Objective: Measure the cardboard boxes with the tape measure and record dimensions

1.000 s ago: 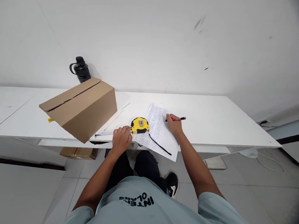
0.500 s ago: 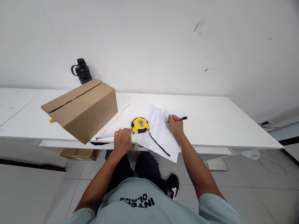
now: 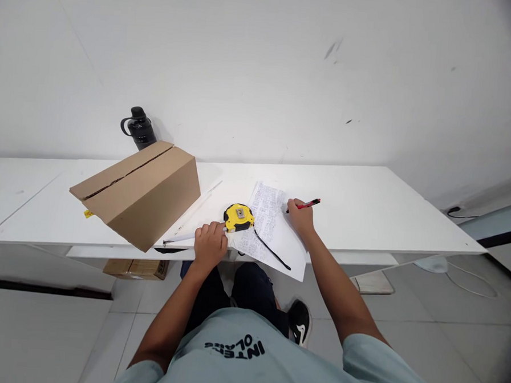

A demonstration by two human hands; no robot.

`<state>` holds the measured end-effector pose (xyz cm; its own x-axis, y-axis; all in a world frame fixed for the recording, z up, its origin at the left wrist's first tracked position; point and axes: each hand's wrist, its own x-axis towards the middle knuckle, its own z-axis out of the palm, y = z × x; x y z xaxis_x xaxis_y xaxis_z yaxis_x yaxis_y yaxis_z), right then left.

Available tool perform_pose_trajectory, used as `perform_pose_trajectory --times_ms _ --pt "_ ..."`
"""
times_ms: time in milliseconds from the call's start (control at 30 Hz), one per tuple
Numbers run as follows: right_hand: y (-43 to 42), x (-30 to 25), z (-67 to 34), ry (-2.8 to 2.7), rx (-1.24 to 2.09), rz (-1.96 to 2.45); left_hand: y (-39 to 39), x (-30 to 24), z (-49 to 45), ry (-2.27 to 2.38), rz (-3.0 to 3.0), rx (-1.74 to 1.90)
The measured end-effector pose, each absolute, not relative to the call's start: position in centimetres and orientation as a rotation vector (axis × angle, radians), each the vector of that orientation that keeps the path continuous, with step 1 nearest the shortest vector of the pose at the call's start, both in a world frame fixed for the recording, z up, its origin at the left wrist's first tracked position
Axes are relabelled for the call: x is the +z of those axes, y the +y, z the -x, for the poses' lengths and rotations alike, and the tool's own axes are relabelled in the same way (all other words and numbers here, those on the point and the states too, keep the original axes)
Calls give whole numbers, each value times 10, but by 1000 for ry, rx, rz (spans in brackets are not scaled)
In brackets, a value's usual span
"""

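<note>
A sheet of paper (image 3: 270, 232) covered in handwriting lies at the front edge of a white table (image 3: 366, 209) and overhangs it. A yellow tape measure (image 3: 238, 217) with a black wrist strap sits on the sheet's left part. My right hand (image 3: 300, 217) rests on the paper, closed round a red pen (image 3: 308, 204) whose tip touches the sheet. My left hand (image 3: 210, 243) lies with curled fingers on the table edge beside the tape measure, over the white tape blade (image 3: 180, 236) that runs out to the left.
A closed cardboard box (image 3: 139, 194) stands at an angle on the left of the table. Behind it against the wall is a black bottle (image 3: 139, 127). A flat small carton (image 3: 135, 268) lies on the floor under the table. Cables trail at the far right.
Hands and objects have scarcely moved; the view has shifted slightly. The right hand with the pen has edged a little along the paper.
</note>
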<state>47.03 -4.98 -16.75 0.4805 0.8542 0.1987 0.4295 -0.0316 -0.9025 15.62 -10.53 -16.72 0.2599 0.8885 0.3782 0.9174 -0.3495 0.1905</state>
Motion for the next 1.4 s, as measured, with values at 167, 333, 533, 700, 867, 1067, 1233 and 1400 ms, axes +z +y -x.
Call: perform_pose_trajectory --times_ms 167,333,533,700,867,1067,1233,1400 --pt "-50 -168 -469 -1064 495 1669 -104 -169 -155 -1744 2428 -664" --pt "-50 -166 -470 -1013 481 1716 -104 -167 -156 -1746 2431 -650" --pt "-52 -162 -469 -1024 512 1724 -105 -167 -156 -1741 2439 -646" --pt "-53 -158 -468 -985 497 1748 -105 -168 -156 -1734 2433 -650" --pt "-52 -158 -468 -956 523 1777 -104 -169 -156 -1714 2413 -649" --pt "-52 -159 -468 -935 502 1798 -103 -171 -156 -1719 2407 -651" --pt "-52 -158 -467 -938 525 1809 -104 -170 -156 -1729 2402 -662" --pt "-52 -157 -469 -901 494 1839 -104 -170 -156 -1705 2418 -672"
